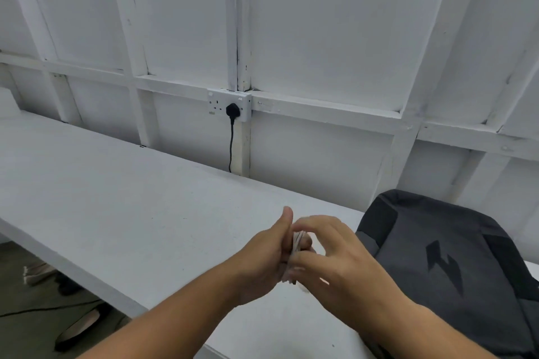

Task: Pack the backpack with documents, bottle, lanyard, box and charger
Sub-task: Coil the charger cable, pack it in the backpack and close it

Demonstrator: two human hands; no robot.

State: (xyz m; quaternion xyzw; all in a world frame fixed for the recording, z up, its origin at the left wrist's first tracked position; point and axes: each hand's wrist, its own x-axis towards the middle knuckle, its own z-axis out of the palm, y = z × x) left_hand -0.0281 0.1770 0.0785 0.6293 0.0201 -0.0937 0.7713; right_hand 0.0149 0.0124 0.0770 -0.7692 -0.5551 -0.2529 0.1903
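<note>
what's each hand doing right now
Left hand: closed on a small pale bundle, thumb up.
Right hand: fingers curled on the same bundle; what it is cannot be told.

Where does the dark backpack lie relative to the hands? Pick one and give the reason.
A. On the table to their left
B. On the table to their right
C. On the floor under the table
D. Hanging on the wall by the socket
B: the backpack lies on the white table, just right of the right hand and left hand.
</note>
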